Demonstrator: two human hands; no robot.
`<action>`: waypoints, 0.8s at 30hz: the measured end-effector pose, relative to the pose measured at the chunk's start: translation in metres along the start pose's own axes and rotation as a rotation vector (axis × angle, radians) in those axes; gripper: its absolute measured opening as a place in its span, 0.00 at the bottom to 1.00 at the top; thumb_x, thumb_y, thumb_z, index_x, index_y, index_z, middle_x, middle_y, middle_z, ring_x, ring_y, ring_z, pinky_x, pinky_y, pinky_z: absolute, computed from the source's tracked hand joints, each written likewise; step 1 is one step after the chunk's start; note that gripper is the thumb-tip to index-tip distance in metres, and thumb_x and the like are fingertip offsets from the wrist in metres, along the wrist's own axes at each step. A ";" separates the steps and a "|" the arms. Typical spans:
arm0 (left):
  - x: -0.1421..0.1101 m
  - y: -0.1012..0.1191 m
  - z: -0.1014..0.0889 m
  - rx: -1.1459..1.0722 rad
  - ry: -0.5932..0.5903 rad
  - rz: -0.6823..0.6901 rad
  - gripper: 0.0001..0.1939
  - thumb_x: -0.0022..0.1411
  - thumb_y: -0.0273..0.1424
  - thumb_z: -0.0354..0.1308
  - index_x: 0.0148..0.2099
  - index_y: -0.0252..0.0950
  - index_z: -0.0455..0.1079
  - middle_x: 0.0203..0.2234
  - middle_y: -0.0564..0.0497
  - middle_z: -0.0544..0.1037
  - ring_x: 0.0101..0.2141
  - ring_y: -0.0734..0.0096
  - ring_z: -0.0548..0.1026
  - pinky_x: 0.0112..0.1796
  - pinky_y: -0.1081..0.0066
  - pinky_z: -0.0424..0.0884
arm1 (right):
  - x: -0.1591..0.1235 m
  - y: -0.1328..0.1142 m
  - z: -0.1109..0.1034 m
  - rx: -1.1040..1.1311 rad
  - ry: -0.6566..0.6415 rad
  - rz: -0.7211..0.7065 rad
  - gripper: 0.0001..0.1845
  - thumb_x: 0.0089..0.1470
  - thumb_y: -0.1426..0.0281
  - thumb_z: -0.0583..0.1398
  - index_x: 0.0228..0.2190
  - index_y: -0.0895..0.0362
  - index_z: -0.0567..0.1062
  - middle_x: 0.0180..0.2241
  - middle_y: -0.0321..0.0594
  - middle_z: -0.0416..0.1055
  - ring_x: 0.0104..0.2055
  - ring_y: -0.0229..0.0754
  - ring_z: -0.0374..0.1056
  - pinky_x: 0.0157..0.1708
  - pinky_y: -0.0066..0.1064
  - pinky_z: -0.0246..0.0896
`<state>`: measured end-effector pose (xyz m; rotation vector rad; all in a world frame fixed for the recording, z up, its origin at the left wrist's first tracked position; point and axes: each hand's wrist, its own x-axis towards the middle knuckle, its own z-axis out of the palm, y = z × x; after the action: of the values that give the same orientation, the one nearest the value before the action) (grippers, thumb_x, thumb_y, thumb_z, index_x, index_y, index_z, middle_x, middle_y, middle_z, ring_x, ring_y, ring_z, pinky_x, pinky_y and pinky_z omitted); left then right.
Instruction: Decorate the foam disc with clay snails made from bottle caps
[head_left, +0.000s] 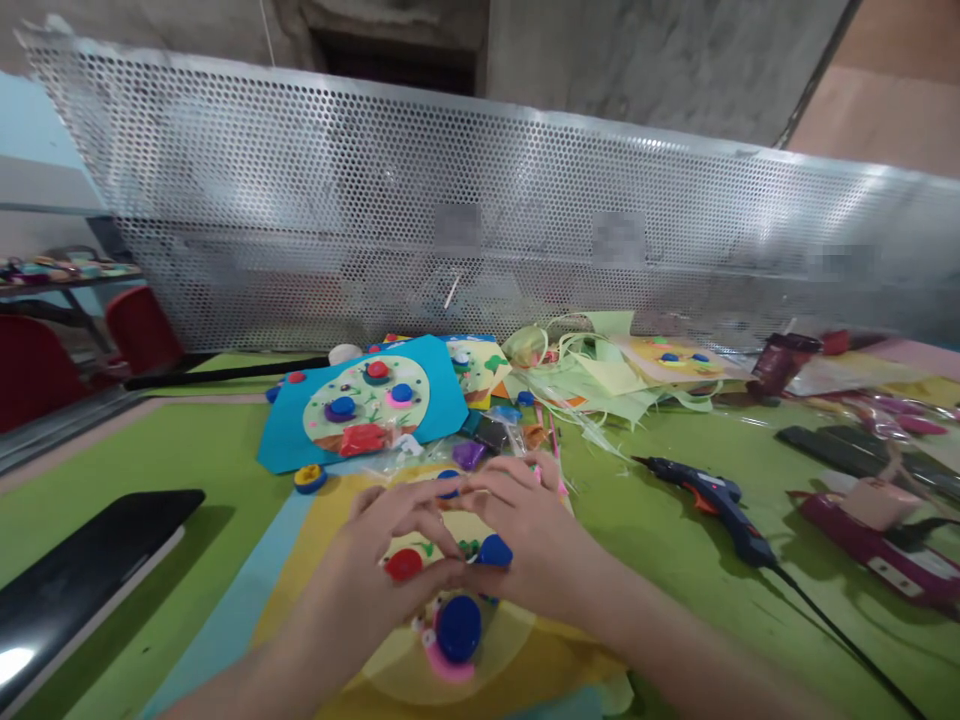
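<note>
A yellow paper sheet lies on the green table in front of me, with a pale round disc on it. Both hands are over it, fingertips meeting at the far edge of the disc. My left hand and my right hand have curled fingers that pinch together around a small blue cap. A red cap sits under my left thumb and a blue cap by my right thumb. A larger blue cap rests on a pink shape nearer me.
A blue card with a cap-decorated disc lies beyond my hands. A blue glue gun with its cord lies to the right, near a pink device. A black tablet is at left. Green paper scraps and a perforated metal screen fill the back.
</note>
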<state>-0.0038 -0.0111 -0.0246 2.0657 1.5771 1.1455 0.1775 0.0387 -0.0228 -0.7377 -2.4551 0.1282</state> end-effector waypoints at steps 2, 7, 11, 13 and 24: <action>-0.003 -0.003 0.001 0.041 -0.021 0.090 0.18 0.58 0.38 0.56 0.52 0.51 0.65 0.26 0.58 0.80 0.33 0.63 0.77 0.44 0.61 0.66 | 0.000 0.000 0.000 0.007 -0.006 0.005 0.18 0.52 0.56 0.59 0.38 0.56 0.73 0.43 0.42 0.72 0.49 0.49 0.60 0.49 0.44 0.52; -0.009 -0.003 -0.001 0.282 -0.035 0.419 0.18 0.65 0.33 0.50 0.56 0.51 0.60 0.38 0.57 0.80 0.41 0.68 0.75 0.47 0.65 0.58 | 0.000 0.001 0.000 0.005 -0.015 0.028 0.17 0.50 0.58 0.61 0.38 0.56 0.74 0.42 0.40 0.73 0.48 0.48 0.60 0.47 0.41 0.52; -0.012 0.009 0.001 0.405 0.069 0.606 0.14 0.69 0.33 0.43 0.53 0.41 0.63 0.39 0.53 0.79 0.44 0.71 0.74 0.52 0.66 0.50 | -0.001 -0.001 0.002 -0.029 -0.012 0.025 0.12 0.47 0.62 0.62 0.34 0.54 0.75 0.38 0.37 0.74 0.45 0.48 0.62 0.46 0.44 0.48; -0.012 0.015 0.004 0.464 0.100 0.663 0.15 0.69 0.34 0.42 0.52 0.37 0.64 0.39 0.52 0.80 0.43 0.71 0.74 0.52 0.66 0.50 | 0.000 -0.003 0.004 -0.045 0.007 0.016 0.10 0.46 0.63 0.62 0.31 0.54 0.74 0.36 0.36 0.74 0.43 0.47 0.62 0.47 0.46 0.46; -0.012 0.019 0.006 0.576 0.135 0.728 0.17 0.68 0.33 0.42 0.52 0.29 0.63 0.37 0.46 0.80 0.42 0.63 0.74 0.50 0.60 0.53 | 0.003 -0.003 -0.001 -0.090 0.052 0.064 0.10 0.43 0.66 0.60 0.30 0.55 0.74 0.37 0.38 0.75 0.45 0.48 0.63 0.50 0.49 0.40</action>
<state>0.0127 -0.0276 -0.0209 3.1774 1.3379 1.1328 0.1742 0.0376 -0.0195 -0.8485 -2.4013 0.0222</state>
